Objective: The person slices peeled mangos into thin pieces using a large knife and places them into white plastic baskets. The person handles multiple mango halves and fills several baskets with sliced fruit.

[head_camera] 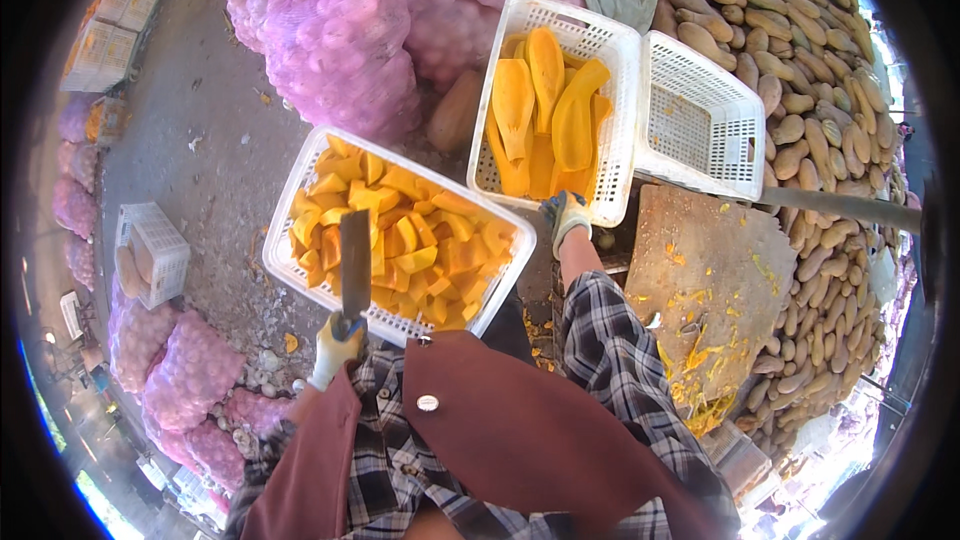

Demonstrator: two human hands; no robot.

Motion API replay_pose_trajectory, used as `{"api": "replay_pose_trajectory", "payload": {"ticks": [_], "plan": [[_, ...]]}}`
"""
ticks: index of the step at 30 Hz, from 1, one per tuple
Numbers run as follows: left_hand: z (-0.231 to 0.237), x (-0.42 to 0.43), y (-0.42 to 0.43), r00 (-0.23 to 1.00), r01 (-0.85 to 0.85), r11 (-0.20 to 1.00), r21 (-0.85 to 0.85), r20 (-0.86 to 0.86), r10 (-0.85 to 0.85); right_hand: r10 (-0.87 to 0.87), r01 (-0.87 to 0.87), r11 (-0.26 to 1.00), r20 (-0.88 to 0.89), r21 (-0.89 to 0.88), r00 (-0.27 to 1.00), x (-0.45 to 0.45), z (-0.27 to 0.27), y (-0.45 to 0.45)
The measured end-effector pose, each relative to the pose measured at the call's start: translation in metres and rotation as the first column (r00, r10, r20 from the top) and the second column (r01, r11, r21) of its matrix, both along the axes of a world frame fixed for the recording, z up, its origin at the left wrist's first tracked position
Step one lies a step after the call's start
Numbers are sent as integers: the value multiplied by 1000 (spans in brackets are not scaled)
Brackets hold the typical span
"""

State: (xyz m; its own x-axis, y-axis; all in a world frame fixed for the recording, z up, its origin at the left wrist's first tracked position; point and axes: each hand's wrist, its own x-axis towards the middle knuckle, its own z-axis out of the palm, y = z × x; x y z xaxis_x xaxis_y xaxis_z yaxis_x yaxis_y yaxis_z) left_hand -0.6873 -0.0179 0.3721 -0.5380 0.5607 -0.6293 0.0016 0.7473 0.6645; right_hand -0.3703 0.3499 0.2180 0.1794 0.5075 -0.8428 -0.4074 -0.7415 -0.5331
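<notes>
My left hand (pixel 335 349), in a white glove with blue coating, grips a knife with a broad, dark blade (pixel 355 262). The blade points away from me, over a white plastic crate (pixel 279 240) heaped with cut orange pumpkin chunks (pixel 405 221). Farther right, my right hand (pixel 568 216), gloved alike, has its fingers on the near rim of a second white crate (pixel 627 165). Inside that one lie long, peeled pumpkin pieces (pixel 513 101), some hollowed out.
A third white crate (pixel 679 120) adjoins on the right. Near it is a wooden board (pixel 697 255) littered with peel scraps. Unpeeled pumpkins (pixel 795 90) are heaped along the right. Pink mesh sacks (pixel 337 37) bulge ahead, more (pixel 191 367) at left, beside a small crate (pixel 169 259).
</notes>
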Motion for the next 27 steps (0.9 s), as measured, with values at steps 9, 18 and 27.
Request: {"api": "replay_pose_trajectory", "payload": {"ticks": [9,18,27], "plan": [[-25,51,-4,986,70,971,-229,-128,-102,-200,188,938,-13,-292,980,31,-159,108],[-52,94,-28,908,-386,920,-62,152,391,-388,389,920,-273,-56,880,22,-172,151],[-48,120,-31,922,65,997,-52,-379,-80,-33,54,991,-170,122,985,37,-154,196]]}}
